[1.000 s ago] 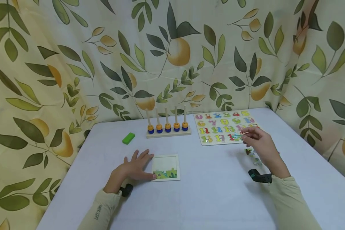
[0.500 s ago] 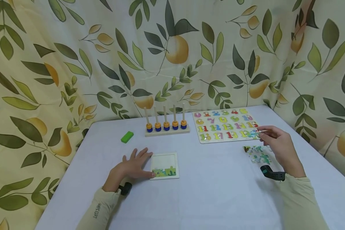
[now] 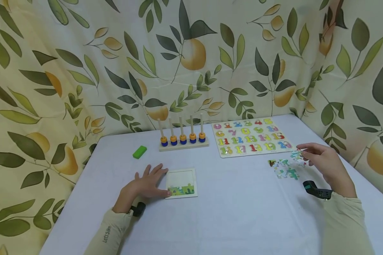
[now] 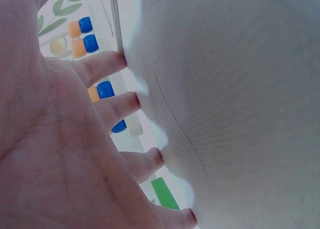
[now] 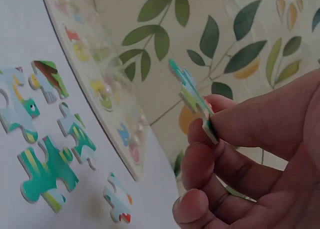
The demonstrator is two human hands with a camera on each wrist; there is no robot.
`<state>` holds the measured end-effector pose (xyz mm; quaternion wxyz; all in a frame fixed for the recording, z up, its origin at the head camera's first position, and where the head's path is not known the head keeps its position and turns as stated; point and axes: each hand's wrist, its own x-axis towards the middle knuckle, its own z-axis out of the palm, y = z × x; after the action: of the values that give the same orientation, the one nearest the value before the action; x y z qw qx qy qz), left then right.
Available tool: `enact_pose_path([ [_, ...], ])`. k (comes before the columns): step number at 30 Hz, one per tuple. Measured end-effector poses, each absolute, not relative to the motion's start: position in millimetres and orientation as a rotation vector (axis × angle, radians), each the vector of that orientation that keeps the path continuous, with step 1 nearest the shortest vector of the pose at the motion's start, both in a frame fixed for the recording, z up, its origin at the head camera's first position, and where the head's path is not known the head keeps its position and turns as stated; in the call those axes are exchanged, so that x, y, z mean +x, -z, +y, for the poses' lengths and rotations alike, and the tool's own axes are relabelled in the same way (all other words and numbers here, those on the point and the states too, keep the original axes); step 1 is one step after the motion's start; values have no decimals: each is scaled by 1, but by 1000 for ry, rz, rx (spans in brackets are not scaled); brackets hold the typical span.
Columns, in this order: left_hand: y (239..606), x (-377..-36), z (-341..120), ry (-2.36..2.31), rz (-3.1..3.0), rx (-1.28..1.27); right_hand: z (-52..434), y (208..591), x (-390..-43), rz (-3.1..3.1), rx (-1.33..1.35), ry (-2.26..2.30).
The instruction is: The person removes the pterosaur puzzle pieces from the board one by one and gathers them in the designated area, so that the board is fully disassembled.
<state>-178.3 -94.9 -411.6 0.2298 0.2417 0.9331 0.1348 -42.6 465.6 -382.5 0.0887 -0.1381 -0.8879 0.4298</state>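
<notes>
My left hand (image 3: 146, 184) rests on the table with fingers spread. Its thumb and index fingertip touch the left side of a small white puzzle tray (image 3: 180, 175), whose lower strip holds green picture pieces. In the right wrist view, a teal and green jigsaw piece (image 5: 194, 96) is pinched between thumb and fingers of my right hand (image 5: 250, 154). That hand is raised at the right of the table, beside several loose jigsaw pieces (image 3: 284, 168). Close up, the loose ones (image 5: 47, 171) lie flat, with teal, pale blue and brown print.
Behind the loose pieces lies a number puzzle board (image 3: 247, 138) with coloured numerals. A wooden peg stand (image 3: 183, 145) with orange and blue beads is at the back middle. To its left sits a green block (image 3: 139, 152). A leaf-patterned curtain (image 3: 127, 53) encloses the table.
My right hand has moved right and slightly nearer, from over the number board's corner to beside the loose pieces, still pinching the jigsaw piece. The left hand stays at the tray.
</notes>
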Motion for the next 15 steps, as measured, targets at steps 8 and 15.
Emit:
enact_pose_path([
  [8,417,-179,-96,-360,2578,652,491,384,-31,-2735,-379,-1402],
  [15,415,-179,-93,-389,2561,661,504,392,-28,-2796,-410,-1423],
])
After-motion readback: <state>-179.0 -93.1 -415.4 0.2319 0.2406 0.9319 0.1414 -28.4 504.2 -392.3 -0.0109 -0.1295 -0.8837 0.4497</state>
